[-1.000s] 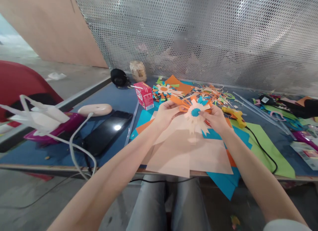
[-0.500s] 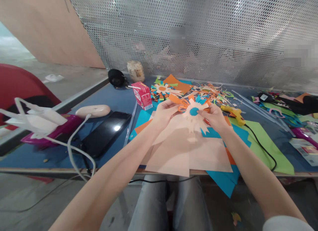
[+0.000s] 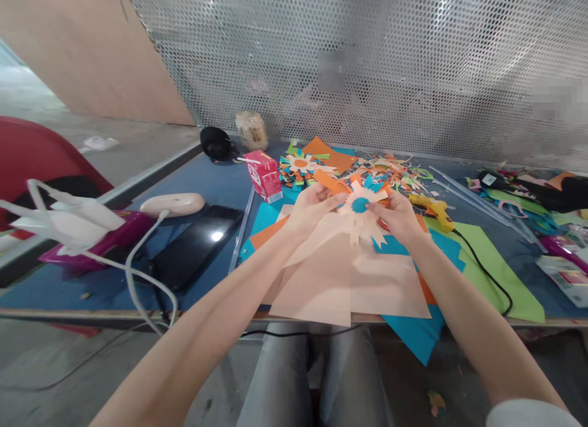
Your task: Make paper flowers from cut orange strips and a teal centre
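A layered paper flower with pale peach petals, blue and orange strips and a round, toothed blue centre is held up over the paper sheets. My right hand pinches its right side, thumb beside the blue centre. At its left edge, my left hand is closed with thumb and fingers on the orange paper strips. Whether these strips are joined to the flower is hidden by the fingers. Beneath lie peach sheets, partly over blue sheets.
A finished-looking paper flower and scraps lie behind my hands. A yellow glue gun rests at right on a green sheet. Left are a pink drink carton, a phone and white cables. A perforated metal panel stands behind.
My left hand has shifted slightly right, and its thumb and fingers now cover the orange loops at the flower's left side. My right hand keeps its hold, almost still.
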Motion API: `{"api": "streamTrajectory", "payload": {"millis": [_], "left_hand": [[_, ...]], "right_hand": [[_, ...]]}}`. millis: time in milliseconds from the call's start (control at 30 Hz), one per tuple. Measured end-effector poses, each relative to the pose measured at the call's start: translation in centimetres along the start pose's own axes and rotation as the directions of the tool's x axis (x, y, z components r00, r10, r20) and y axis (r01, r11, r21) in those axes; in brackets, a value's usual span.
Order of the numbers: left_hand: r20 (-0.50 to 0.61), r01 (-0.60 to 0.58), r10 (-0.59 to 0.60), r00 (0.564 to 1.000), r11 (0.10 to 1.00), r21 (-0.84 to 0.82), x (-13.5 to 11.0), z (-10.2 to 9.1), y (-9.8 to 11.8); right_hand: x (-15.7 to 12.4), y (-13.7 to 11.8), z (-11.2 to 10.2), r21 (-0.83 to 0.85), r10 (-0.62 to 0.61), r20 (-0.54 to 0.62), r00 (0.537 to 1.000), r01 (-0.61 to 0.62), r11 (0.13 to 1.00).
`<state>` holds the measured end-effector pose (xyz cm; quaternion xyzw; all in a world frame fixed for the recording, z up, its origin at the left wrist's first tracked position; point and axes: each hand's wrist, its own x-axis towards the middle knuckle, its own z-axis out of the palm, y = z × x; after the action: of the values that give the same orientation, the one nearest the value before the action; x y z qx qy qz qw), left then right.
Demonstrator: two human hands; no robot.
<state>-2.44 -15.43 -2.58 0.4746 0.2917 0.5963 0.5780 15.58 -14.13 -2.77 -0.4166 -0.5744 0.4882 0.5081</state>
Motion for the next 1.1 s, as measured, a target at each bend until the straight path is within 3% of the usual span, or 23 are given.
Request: {"api": "streamTrajectory", "payload": {"millis": [100,233,833,1000,1100], "left_hand": [[0.004,-0.091,0.091,0.996,0.99,0.108,-0.03,0.16,-0.46],[-0.065,-0.134,0.143,0.988,0.984,0.118,0.07,0.2,-0.84],[-0.095,-0.096,0.107,0.99,0.99,0.107,0.02,0.18,-0.9],[-0.077,-0.111,0.126,0.989,0.979,0.173,0.05,-0.06,-1.03],[-0.049,-0.174,0.192,0.98,0.954,0.244,0.0,-0.26,-0.75]], "right_hand": [[-0.1,-0.11,0.15,0.003,0.004,0.011,1.0,-0.004,1.0],[-0.18,-0.14,0.4,0.016,0.007,0.038,0.999,-0.008,1.0],[-0.2,0.24,0.59,0.036,-0.015,0.044,0.999,0.014,0.999],[-0.25,0.16,0.67,-0.003,-0.062,0.035,0.997,0.062,0.998],[-0.23,0.12,0.46,-0.046,-0.171,-0.068,0.983,0.168,0.985]]}}
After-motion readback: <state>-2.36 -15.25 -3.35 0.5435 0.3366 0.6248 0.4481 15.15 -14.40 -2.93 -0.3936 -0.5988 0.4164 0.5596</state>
